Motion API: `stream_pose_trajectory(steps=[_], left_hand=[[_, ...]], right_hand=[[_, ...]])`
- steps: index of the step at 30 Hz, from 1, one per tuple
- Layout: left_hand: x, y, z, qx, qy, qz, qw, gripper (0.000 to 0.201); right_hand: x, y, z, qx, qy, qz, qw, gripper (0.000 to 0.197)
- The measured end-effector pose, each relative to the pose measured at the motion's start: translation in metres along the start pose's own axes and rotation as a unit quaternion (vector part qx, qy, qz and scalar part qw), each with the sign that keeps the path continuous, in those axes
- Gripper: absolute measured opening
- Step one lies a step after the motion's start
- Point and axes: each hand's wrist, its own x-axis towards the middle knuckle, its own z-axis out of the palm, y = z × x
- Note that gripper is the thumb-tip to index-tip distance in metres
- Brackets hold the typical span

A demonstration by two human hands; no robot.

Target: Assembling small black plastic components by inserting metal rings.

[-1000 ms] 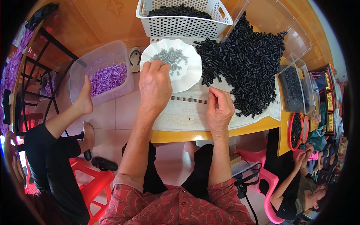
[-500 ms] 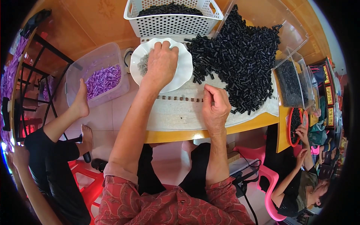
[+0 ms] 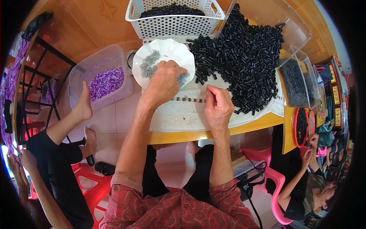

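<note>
A white plate with a scalloped rim (image 3: 188, 57) holds many tiny grey pieces (image 3: 149, 64), too small to name. My left hand (image 3: 164, 82) reaches over the near part of this plate, fingers bent down and drawn together by the pieces; its fingertips are partly hidden. To the right, my right hand (image 3: 220, 108) is closed just above the cloth, thumb against forefinger; whatever it pinches is too small to tell. Beside it spreads a big heap of short black tubular pieces (image 3: 251, 61).
Behind the plate stands a white perforated basket (image 3: 173, 27) of black pieces. Left is a clear tub (image 3: 127, 82) with purple pieces; right are clear boxes (image 3: 295, 82) and a red basket (image 3: 294, 131). A pale cloth (image 3: 171, 121) covers the yellow table. People sit on both sides.
My left hand has moved nearer across the plate, uncovering more grey pieces. My right hand stays almost still. The right-hand person's hand has come away from the red basket.
</note>
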Motion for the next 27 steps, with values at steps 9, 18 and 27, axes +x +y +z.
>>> stream_pose_trajectory(steps=[9,18,27], left_hand=[[-0.012,0.014,-0.009,-0.027,-0.007,0.038,0.999,0.04],[-0.016,0.014,-0.013,-0.055,0.014,0.019,0.998,0.036],[-0.023,0.023,-0.026,-0.081,0.184,-0.017,0.98,0.031]], right_hand=[[0.0,-0.001,0.0,-0.002,0.002,0.002,1.0,0.017],[0.001,-0.006,-0.001,0.004,-0.004,0.006,1.0,0.018],[-0.005,-0.011,-0.004,0.071,-0.092,0.07,0.991,0.015]])
